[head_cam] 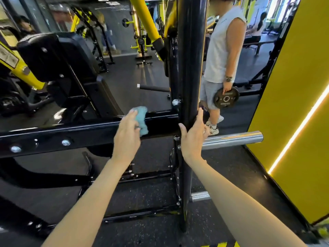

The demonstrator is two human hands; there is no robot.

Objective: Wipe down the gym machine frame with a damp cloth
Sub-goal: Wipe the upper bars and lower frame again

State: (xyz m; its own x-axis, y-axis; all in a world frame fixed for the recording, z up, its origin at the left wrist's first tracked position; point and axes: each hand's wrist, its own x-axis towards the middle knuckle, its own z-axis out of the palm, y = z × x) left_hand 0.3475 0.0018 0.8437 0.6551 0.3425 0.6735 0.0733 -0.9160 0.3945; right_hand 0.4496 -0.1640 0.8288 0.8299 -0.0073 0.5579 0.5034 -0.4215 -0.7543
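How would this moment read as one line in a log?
left hand: holds teal cloth against horizontal bar | right hand: rests on upright post | stage: wiping

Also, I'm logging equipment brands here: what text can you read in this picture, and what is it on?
Nothing reads clearly.
Sticker at far left: print too blurred.
Weight plate: lettering too blurred.
White shirt: chest mark too small.
Black machine frame: faint pale marks, illegible.
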